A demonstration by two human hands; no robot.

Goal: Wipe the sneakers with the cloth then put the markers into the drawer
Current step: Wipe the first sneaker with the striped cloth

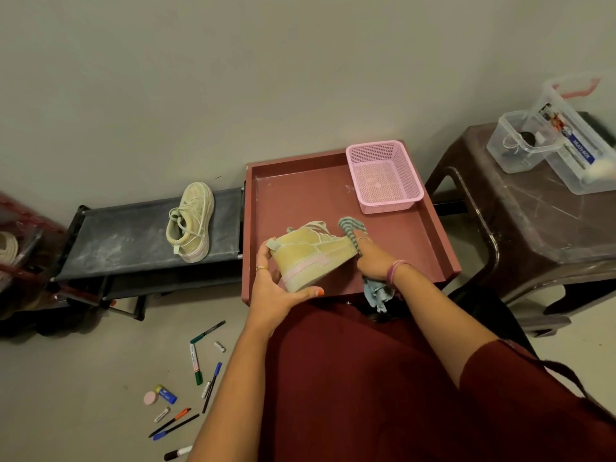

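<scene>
- Lower left of the frame: the markers [195, 363] lie scattered on the floor, none in the drawer [300, 191] yet, so I judge that half untouched.
- Left of centre: the second sneaker [190, 221] sits on the dark rack [133, 235], toe toward the wall.
- Centre: my left hand [276, 288] grips the heel of the held sneaker [310, 255]; its long axis runs left-right, toe rightward, over the open drawer.
- Right of centre: my right hand [370, 258] clutches the cloth [375, 291] against the toe; wiping underway.
</scene>
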